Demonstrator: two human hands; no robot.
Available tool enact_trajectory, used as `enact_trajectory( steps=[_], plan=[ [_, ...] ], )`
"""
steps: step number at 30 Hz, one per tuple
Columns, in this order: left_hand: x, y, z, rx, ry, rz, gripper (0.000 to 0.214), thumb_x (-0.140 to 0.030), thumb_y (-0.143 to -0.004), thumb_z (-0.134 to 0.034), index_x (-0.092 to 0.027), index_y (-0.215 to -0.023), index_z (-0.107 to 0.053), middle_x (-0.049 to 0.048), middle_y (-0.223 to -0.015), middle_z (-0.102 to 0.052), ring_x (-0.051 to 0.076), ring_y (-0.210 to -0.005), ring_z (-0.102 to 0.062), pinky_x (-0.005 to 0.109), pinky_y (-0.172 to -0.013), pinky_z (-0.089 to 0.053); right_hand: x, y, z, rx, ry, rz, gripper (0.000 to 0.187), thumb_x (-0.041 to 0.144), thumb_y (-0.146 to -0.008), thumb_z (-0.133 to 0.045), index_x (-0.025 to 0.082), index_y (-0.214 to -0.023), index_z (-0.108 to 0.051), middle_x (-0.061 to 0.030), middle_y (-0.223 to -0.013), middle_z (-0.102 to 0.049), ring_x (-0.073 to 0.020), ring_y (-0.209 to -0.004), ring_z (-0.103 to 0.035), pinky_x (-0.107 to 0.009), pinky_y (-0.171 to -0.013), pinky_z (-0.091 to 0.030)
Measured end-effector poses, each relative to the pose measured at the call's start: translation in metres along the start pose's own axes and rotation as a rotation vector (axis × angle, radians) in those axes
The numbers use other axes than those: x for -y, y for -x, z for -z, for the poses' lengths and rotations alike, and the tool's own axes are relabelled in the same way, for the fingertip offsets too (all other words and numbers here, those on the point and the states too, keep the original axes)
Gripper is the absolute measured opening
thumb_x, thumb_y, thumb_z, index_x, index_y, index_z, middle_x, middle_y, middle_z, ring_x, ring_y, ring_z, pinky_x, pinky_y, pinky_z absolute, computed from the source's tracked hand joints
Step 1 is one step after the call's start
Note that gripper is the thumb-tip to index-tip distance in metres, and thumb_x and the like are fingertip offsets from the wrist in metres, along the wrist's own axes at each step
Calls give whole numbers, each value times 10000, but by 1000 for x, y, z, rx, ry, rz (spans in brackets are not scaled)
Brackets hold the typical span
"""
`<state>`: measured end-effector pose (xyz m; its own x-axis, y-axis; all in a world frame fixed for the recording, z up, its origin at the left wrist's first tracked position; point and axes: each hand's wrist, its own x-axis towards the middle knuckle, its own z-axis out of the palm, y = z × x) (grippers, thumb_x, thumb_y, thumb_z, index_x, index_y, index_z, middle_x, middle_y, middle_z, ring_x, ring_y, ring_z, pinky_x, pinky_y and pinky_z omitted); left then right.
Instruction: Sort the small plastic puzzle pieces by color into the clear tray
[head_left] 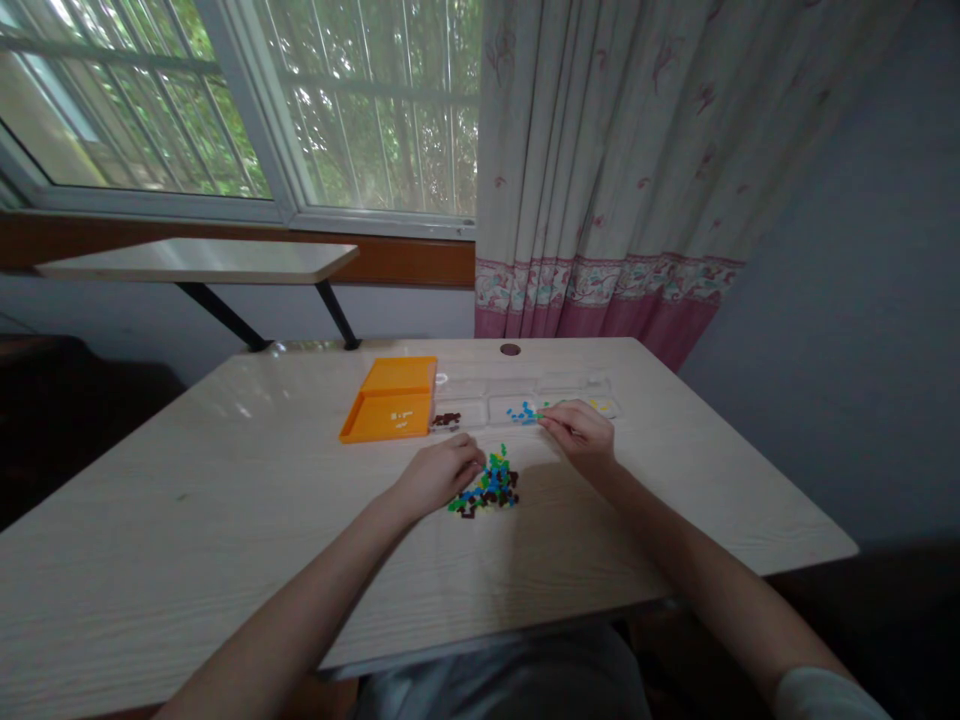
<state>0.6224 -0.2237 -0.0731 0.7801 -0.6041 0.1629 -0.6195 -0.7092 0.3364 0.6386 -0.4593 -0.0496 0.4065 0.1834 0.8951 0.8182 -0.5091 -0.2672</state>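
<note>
A mixed pile of tiny green, blue, brown and yellow pieces (495, 485) lies on the table. At its left edge rests my left hand (439, 473), fingers curled together; whatever they may hold is hidden. My right hand (585, 432) is closed in a pinch on a small green piece, over the front row of a clear compartment tray (474, 412). Beneath and beside those fingertips are blue pieces (520, 412) in a middle compartment. Brown pieces (448, 419) lie in the left compartment, and yellow pieces (600, 405) at the right end, partly behind my hand.
An open orange case (386, 400) with a few white pieces in it stands left of the tray. A raised shelf (202, 258) on black legs is at the back left of the table (247, 480). The curtain (600, 180) hangs behind the table.
</note>
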Motion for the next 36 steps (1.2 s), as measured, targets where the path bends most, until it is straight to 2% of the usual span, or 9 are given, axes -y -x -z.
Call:
enact_trajectory(
  steps=[12, 26, 28, 31, 36],
  plan=[
    [-6, 1, 2, -26, -34, 42, 225, -272, -883, -276, -193, -937, -480, 45, -929, -529, 149, -815, -528, 247, -713, -418, -1, 1, -1, -21, 6, 6, 87, 219, -762, -596, 213, -812, -667, -28, -711, -640, -118, -643, -592, -233, -602, -502],
    [-8, 2, 4, -11, -31, 53, 234, -297, -881, -284, -186, -922, -485, 44, -916, -521, 145, -803, -534, 248, -718, -423, -2, 2, 0, 2, 11, -12, 99, 242, -776, -580, 217, -820, -665, -26, -716, -642, -118, -644, -586, -236, -603, -490],
    [-8, 2, 4, -14, -29, 55, 237, -298, -881, -284, -187, -926, -487, 45, -916, -521, 145, -802, -534, 247, -715, -423, -7, 1, 2, 65, 16, -7, 108, 252, -785, -567, 213, -818, -662, -27, -727, -646, -118, -651, -584, -232, -606, -481],
    [-7, 2, 3, -20, -26, 55, 237, -307, -876, -294, -185, -917, -493, 45, -901, -521, 145, -789, -531, 245, -706, -422, -20, 0, 8, 255, 72, -30, 141, 278, -799, -545, 198, -824, -658, -37, -772, -654, -119, -678, -584, -223, -622, -462],
    [-7, 1, 4, -53, 19, 41, 222, -305, -867, -315, -182, -879, -499, 49, -887, -522, 150, -792, -518, 248, -702, -418, -51, -1, 20, 558, 322, -268, 188, 316, -814, -503, 214, -845, -657, -24, -826, -664, -142, -730, -588, -238, -656, -432]
  ],
)
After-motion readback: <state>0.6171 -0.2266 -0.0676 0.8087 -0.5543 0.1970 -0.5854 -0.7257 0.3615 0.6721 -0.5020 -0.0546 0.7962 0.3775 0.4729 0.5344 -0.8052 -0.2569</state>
